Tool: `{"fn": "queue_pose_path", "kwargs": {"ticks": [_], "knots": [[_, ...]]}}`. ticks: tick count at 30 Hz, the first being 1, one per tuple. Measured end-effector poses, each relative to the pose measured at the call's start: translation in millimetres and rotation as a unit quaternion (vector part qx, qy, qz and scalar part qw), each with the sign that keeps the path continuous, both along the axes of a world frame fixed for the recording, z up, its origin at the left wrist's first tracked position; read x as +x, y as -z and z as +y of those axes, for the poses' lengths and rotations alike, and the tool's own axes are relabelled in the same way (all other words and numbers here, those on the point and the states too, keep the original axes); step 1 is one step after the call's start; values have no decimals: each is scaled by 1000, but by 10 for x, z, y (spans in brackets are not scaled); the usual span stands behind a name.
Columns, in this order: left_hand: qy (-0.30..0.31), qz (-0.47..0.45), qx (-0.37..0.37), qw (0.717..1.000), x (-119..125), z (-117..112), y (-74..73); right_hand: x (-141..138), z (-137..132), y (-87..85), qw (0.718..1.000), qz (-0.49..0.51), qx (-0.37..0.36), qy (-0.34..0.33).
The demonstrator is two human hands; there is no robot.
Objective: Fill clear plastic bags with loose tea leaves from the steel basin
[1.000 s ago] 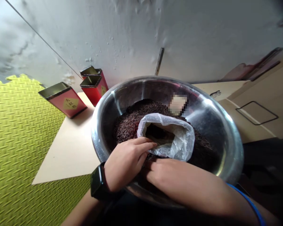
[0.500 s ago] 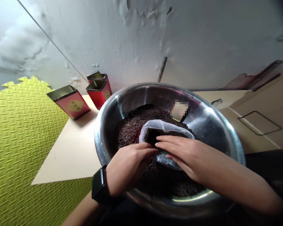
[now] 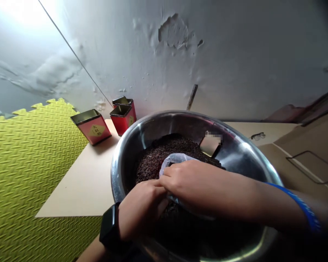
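A big steel bowl [image 3: 125, 153] in front of me holds a heap of dark loose tea leaves [image 3: 158, 156]. A clear plastic bag [image 3: 175, 159] sits in the leaves, mostly covered by my hands. My left hand [image 3: 139, 211], with a black watch on its wrist, grips the bag's near edge with curled fingers. Lying across the bag's mouth, my right hand [image 3: 191, 182] has its fingers closed on the rim. A blue band shows on my right forearm. A small pale card [image 3: 211, 143] leans against the bowl's far wall.
Three open red tea tins stand at the back left of the beige tabletop [image 3: 82, 182]: one [image 3: 91, 126] nearer, two [image 3: 123, 114] against the wall. A yellow-green foam mat [image 3: 22, 174] lies to the left. Eyeglasses [image 3: 258, 136] rest far right.
My right hand came up from under the bag, passed over its mouth and closed on the rim. The bag's opening is now mostly hidden. The camera tilted upward.
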State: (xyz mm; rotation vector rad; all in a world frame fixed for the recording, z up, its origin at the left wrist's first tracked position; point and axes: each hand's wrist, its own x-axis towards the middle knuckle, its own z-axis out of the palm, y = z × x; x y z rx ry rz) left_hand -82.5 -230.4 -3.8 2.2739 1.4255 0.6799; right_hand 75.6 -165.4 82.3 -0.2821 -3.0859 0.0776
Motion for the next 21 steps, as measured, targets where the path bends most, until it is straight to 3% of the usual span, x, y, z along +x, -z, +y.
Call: {"fn": "queue_pose_path", "kwargs": {"ticks": [4, 7, 9, 12, 14, 17, 19, 21], "knots": [[8, 1, 4, 1000, 27, 3, -15, -49, 106, -9, 996, -50, 43, -52], [34, -6, -14, 999, 22, -33, -136, -3, 172, 93, 992, -69, 50, -87], [67, -9, -40, 997, -22, -49, -304, 42, 186, 192, 990, -69, 60, -104], [141, -8, -94, 986, -121, 45, -687, 104, 146, 286, 989, -61, 44, -128], [137, -13, -101, 985, -144, 241, -967, 123, 97, 285, 986, -65, 32, -149], [80, -11, 15, 997, 0, 698, -1257, 90, 34, 250, 986, -102, 25, -129], [152, 22, 60, 986, 218, 1022, -1301, 32, 19, 263, 985, -126, 4, -120], [238, 59, 72, 967, 481, 1300, -1225, -37, 32, 336, 983, -131, -23, -125]]}}
